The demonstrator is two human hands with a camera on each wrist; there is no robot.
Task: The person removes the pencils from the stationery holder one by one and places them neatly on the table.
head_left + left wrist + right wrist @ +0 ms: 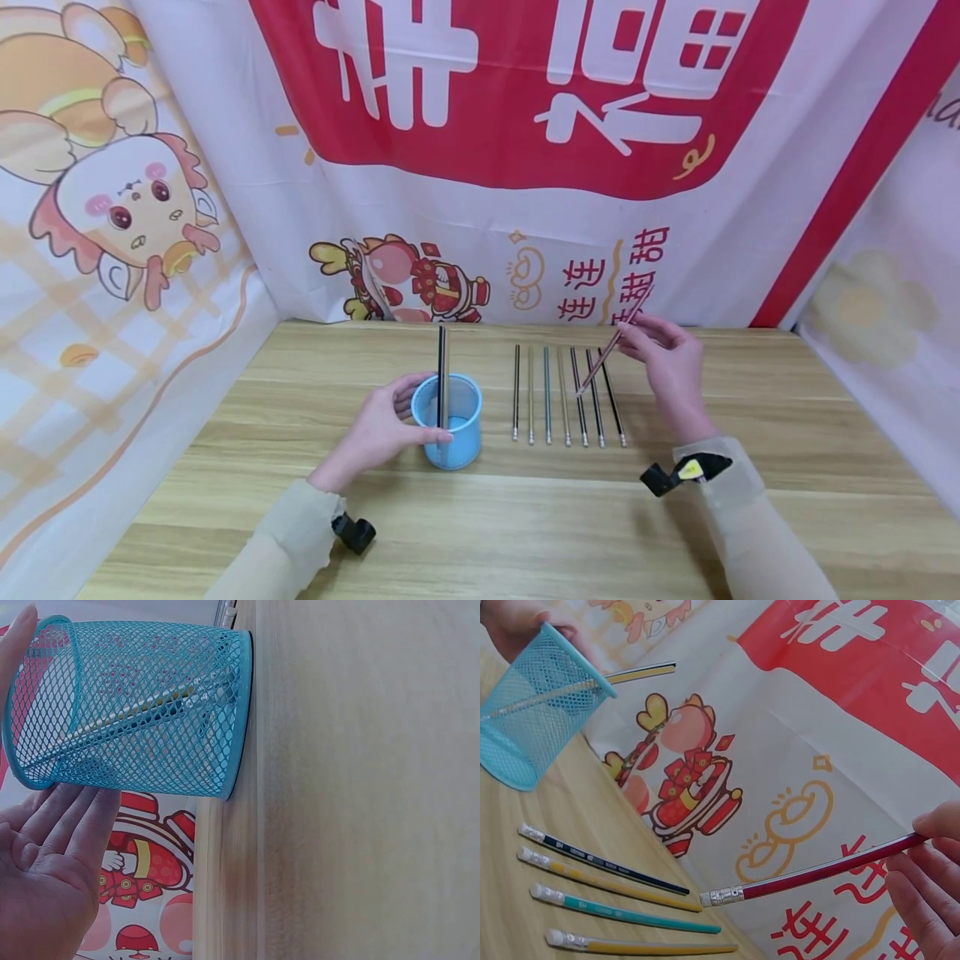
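Note:
My left hand (381,429) holds a light blue mesh pencil cup (459,450), thumb on the near side and fingers round the far side. The cup stands upright on the table. Inside it lean a black pencil and a yellow pencil (641,673), their upper ends above the rim. My right hand (669,358) pinches a dark red pencil (817,868) near one end and holds it slanted in the air, white eraser end lower and toward the cup. Below it lies a row of pencils, among them a teal pencil (547,396) and a black pencil (516,392).
The row of several pencils lies right of the cup, eraser ends toward me. Behind the wooden table (510,533) hangs a printed cloth (480,242). More cloth (135,350) borders the left side, and another sheet the right.

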